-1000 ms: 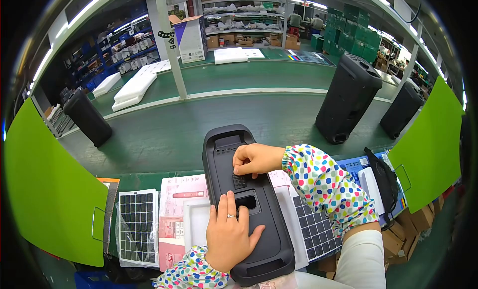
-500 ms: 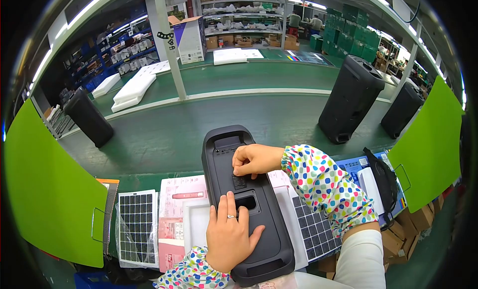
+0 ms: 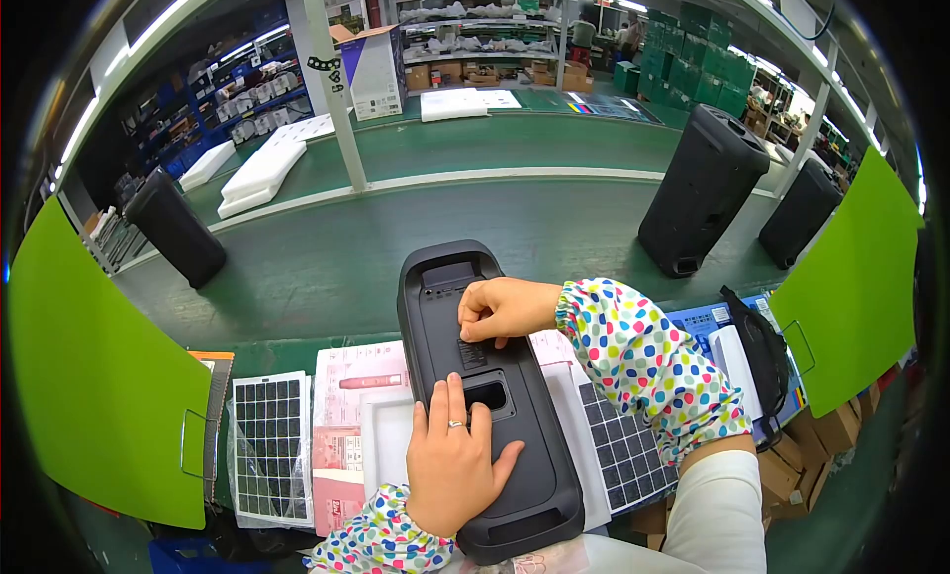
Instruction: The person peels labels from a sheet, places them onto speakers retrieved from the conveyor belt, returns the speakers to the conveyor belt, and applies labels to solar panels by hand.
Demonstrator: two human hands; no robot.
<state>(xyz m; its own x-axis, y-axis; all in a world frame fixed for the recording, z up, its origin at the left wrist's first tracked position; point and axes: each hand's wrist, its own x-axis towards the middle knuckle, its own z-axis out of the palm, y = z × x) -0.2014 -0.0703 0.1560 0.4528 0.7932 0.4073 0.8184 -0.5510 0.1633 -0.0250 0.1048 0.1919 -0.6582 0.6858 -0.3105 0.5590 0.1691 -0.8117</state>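
A black portable speaker (image 3: pixel 534 465) lies lengthwise in front of me, its back panel facing up. My left hand (image 3: pixel 457 470) rests flat on the lower part of that panel, fingers spread, beside the rectangular recess (image 3: pixel 488 397). Over the upper part, my right hand (image 3: pixel 505 309) is closed in a pinch, with its fingertips at the panel just above a block of printed text (image 3: pixel 472 354). Whatever those fingers may hold is hidden. Both forearms wear dotted sleeve covers (image 3: pixel 643 361).
Black speakers stand on the green bench at left (image 3: pixel 176 228) and right (image 3: pixel 703 190). Gridded dark panels (image 3: pixel 269 445) lie either side, near pink printed boxes (image 3: pixel 341 455). Lime green boards (image 3: pixel 109 376) flank me. A black strap (image 3: pixel 760 356) lies at right.
The whole view has shifted slightly. Both hands keep nearly the same places on the speaker, the right one still pinched near the printed text.
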